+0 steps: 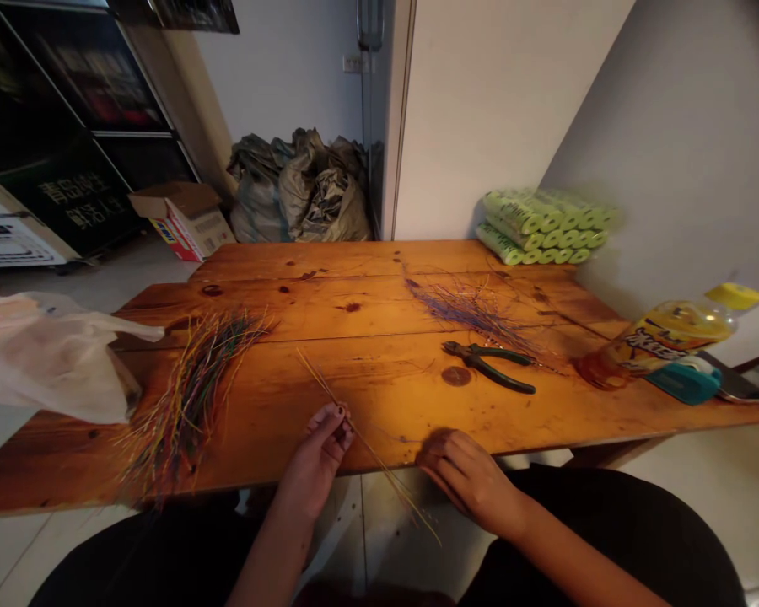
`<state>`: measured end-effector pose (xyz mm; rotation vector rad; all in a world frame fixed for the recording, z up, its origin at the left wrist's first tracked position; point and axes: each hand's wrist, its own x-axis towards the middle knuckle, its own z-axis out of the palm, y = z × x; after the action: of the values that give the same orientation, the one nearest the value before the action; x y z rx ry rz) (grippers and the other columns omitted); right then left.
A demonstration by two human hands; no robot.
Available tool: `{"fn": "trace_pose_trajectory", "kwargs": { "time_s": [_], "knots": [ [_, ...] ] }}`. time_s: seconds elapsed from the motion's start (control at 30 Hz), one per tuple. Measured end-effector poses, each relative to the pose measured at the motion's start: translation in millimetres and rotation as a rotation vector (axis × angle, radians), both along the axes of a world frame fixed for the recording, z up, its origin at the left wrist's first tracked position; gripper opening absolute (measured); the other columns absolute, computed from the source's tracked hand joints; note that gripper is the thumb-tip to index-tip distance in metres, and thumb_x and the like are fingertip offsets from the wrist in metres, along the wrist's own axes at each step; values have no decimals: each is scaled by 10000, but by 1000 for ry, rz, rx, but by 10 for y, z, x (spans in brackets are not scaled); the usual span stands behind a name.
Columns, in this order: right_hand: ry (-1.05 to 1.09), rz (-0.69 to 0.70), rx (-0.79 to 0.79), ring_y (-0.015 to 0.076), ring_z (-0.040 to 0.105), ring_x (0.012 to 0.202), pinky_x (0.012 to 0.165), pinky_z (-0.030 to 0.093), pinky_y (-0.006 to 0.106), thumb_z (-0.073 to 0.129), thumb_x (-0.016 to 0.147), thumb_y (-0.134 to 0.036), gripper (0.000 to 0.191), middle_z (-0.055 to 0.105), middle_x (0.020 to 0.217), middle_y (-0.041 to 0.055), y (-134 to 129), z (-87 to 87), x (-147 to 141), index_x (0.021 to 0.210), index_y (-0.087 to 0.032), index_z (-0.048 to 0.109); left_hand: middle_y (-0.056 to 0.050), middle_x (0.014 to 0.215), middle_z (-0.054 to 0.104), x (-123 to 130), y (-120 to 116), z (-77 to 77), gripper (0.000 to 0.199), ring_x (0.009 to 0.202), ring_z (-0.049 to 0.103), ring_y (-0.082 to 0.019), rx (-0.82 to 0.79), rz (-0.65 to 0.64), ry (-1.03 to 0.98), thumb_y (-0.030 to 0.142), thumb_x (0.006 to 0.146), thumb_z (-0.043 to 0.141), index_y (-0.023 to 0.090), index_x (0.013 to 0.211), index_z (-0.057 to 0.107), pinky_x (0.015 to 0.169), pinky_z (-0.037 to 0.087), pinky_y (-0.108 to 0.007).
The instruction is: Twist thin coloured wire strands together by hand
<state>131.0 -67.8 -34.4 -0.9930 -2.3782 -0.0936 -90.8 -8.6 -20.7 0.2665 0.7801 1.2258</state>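
At the near edge of the table, the left hand pinches a few thin yellowish wires, which slant out past that edge. The right hand, fingers curled together, is at the same edge, by the end of a fine strand; I cannot tell whether it grips this. A multicoloured wire bundle lies toward the left end, dark-handled pliers right of centre, and a drink bottle is near the right end.
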Motion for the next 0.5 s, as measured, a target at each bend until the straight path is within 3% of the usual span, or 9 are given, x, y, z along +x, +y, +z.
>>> {"fn": "trace_pose_trajectory", "kwargs": {
  "time_s": [0.5],
  "knots": [
    [-43, -2, 81, 202, 597, 829, 772, 507, 370, 483, 870, -177, 135, 638, 780, 87, 48, -62, -13, 919, -140, 603, 20, 614, 605, -3, -6, -18, 164, 530, 568, -43, 30, -3, -13, 101, 556, 751, 112, 669, 632, 488, 487, -99]
  ]
}}
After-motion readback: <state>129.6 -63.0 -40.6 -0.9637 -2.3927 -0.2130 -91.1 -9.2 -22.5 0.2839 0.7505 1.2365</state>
